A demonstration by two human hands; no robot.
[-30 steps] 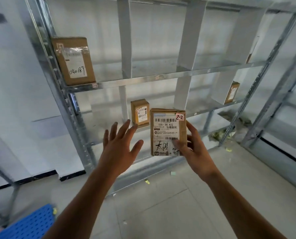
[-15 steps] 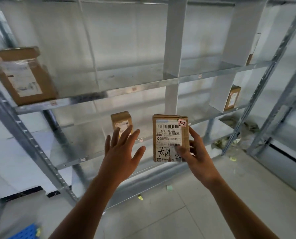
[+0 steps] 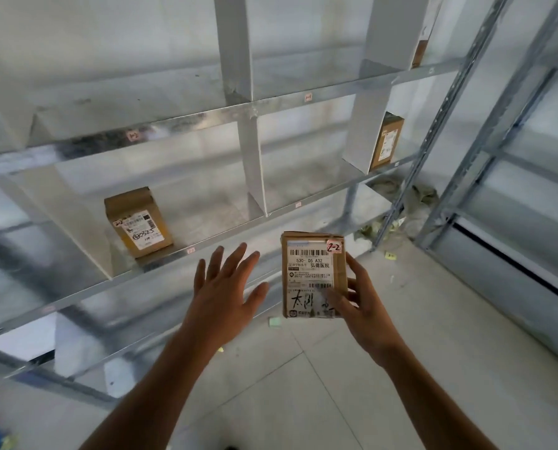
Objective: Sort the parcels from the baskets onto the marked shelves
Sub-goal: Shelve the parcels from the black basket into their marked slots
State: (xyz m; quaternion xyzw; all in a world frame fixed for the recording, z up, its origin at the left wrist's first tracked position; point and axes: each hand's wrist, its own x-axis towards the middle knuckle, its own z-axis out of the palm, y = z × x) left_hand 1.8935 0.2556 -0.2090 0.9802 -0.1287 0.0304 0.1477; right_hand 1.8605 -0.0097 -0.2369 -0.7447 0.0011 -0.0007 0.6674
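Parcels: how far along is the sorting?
Done: the left-bay parcel and the right-bay parcel stand shelved. In hand: the right hand holds the parcel stickered 2-2; the left hand is open beside it. Left: shelving this one; baskets are out of view.
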